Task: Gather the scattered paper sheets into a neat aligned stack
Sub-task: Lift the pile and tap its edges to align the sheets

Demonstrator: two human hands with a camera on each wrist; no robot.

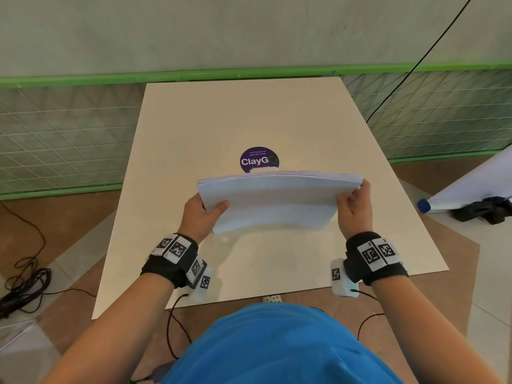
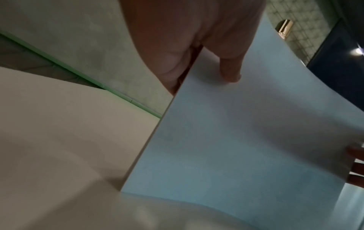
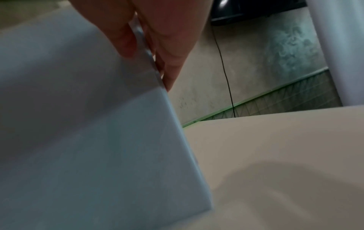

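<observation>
Grey plastered wall (image 1: 249, 31) at the back, with a green-framed wire-mesh fence (image 1: 63, 134) along its foot. Pale beige worktop (image 1: 249, 115) stands before it and carries a round purple sticker (image 1: 257, 159) reading "ClayGo" near its middle.

Paper stack (image 1: 274, 200): white sheets gathered into one bundle, held upright on a long edge over the middle of the worktop, just nearer the person than the sticker, whose lower part it hides. Top edges lie close together, slightly fanned. Lower edge bows upward in the middle in the head view; contact with the worktop at the corners appears likely in the wrist views but cannot be confirmed.

Left hand (image 1: 203, 214): clamped on the left end of the stack, thumb (image 2: 230, 68) pressed flat on the near face, fingers behind the sheets and out of sight.

Right hand (image 1: 356, 209): clamped on the right end, thumb on the near face, fingers (image 3: 173, 62) wrapped round the far side, edge of the stack between them.

Both wrists wear black bands with white marker blocks (image 1: 177, 249).

Periphery: black cables (image 1: 25, 286) coiled on the floor at left; a thin black cable (image 1: 415, 65) running up the wall at right; a white roll with a blue end cap (image 1: 471, 187) at far right. Person wears a blue top (image 1: 277, 347).
</observation>
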